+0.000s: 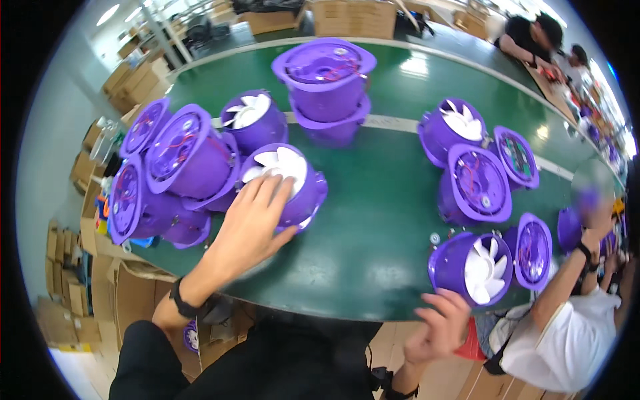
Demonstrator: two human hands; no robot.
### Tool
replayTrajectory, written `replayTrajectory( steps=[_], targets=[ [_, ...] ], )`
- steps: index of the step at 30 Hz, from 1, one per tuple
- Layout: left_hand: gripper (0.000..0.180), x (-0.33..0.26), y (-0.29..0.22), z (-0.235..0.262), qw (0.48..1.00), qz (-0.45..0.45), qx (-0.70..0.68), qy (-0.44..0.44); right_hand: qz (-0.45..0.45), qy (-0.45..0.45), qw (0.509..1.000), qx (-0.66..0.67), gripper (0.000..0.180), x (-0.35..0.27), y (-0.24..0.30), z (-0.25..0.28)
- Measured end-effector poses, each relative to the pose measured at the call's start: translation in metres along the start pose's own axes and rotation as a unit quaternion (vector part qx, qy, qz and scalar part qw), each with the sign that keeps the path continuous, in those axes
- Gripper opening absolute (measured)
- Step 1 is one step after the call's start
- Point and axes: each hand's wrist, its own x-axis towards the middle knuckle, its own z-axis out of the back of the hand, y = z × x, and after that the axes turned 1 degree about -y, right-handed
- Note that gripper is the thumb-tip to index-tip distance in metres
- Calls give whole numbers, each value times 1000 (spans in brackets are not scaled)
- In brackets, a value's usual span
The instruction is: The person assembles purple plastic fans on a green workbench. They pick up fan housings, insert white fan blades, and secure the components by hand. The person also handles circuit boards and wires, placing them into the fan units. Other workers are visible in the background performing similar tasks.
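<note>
A purple fan housing (pixel 308 200) with a white fan (pixel 283 162) in its mouth stands on the green table, left of the middle. My left hand (pixel 248 223) grips it, the fingers over its rim onto the blades and the thumb along its outer side. My right hand (pixel 440 327) hangs at the table's front edge on the right, its fingers loosely bent and apart with nothing in them. Closest to that hand, another purple fan housing (pixel 445 263) lies tilted, its white fan (pixel 485 272) facing right. I cannot tell whether the fingertips touch it.
Several stacked purple housings (pixel 193 160) crowd the left side. A tall stack (pixel 327 97) stands at the back middle, and more housings (pixel 475 183) stand at the right. A co-worker in a white shirt (pixel 567 340) is close on my right. Cardboard boxes (pixel 130 87) line the left.
</note>
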Motion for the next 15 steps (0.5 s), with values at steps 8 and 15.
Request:
replayTrajectory(
  steps=[8, 15],
  targets=[
    [30, -30, -50, -11, 948, -204, -245, -16, -176, 183, 959, 130, 24, -22, 11, -45],
    [33, 8, -26, -28, 541, 299, -783, 69, -207, -50, 937, 279, 64, -24, -3, -33]
  ],
)
